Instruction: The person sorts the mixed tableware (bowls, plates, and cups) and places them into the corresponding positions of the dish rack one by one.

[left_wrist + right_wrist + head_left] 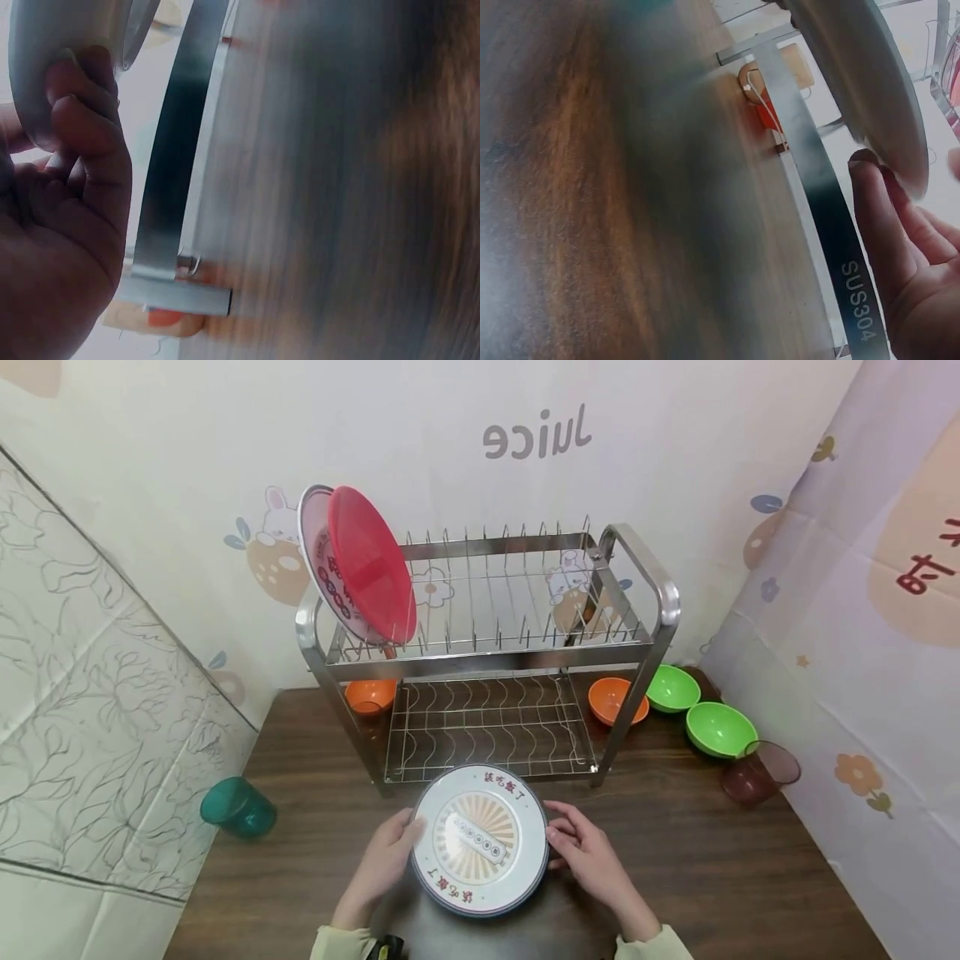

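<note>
A white plate (478,847) with a dark blue rim, a sunburst pattern and red lettering is held up over the table's front part, its face tilted toward me. My left hand (386,853) grips its left rim, thumb on top and fingers curled beneath, as the left wrist view shows. At the opposite rim, my right hand (594,862) pinches the edge, with fingertips (866,169) against the underside. Just behind the plate stands a two-tier metal dish rack (491,665). Leaning in its upper left slots are a red plate (375,572) and a white patterned plate (317,539).
Orange bowls sit left (371,693) and right (609,695) around the rack's lower tier. Two green bowls, one behind (672,687) the other (720,729), and a maroon cup (757,774) stand at right. A teal cup (240,808) lies at left on the wooden table (720,860).
</note>
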`<state>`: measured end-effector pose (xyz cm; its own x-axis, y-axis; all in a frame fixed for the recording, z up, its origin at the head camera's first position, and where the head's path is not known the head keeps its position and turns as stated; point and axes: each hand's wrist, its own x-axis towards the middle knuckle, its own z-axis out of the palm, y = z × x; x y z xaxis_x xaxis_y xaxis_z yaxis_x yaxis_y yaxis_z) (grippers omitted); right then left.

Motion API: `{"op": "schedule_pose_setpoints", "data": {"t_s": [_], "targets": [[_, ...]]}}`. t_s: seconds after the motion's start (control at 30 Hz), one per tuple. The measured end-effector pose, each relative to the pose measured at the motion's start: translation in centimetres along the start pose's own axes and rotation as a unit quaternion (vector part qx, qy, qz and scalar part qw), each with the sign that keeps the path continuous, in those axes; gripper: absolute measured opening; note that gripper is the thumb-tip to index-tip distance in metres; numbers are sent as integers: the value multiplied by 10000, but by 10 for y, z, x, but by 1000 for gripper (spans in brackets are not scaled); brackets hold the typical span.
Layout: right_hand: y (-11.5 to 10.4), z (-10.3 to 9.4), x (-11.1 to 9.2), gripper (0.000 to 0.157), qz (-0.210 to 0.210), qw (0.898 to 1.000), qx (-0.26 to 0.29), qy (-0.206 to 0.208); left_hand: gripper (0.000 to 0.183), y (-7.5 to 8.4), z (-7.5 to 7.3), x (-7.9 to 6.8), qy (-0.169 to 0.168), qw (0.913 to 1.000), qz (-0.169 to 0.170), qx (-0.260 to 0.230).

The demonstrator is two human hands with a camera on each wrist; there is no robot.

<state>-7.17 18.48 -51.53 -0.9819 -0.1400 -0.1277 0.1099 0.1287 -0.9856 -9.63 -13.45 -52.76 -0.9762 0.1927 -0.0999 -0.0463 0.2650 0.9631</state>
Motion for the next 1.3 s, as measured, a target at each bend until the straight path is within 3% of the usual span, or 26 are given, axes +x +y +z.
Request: {"op": "schedule_pose_setpoints", "data": {"t_s": [0.27,0.67,0.93,1.13,1.3], "targets": [[-2,0,4,44,341,9977,-373,454,35,3,12,2,-275,9994,-109,-198],[-6,-8,10,51,666,9962,-552,122,43,0,17,4,-683,9956,-208,-613],[-12,-13,7,50,615,9967,-467,249,52,-1,18,6,-790,9949,-185,-601],[-19,-16,8,51,731,9925,-851,476,47,-6,16,3,-942,9934,-243,-605],[-24,-22,7,52,656,9847,-1422,766,36,-10,16,4,-1047,9929,-96,-566]]}}
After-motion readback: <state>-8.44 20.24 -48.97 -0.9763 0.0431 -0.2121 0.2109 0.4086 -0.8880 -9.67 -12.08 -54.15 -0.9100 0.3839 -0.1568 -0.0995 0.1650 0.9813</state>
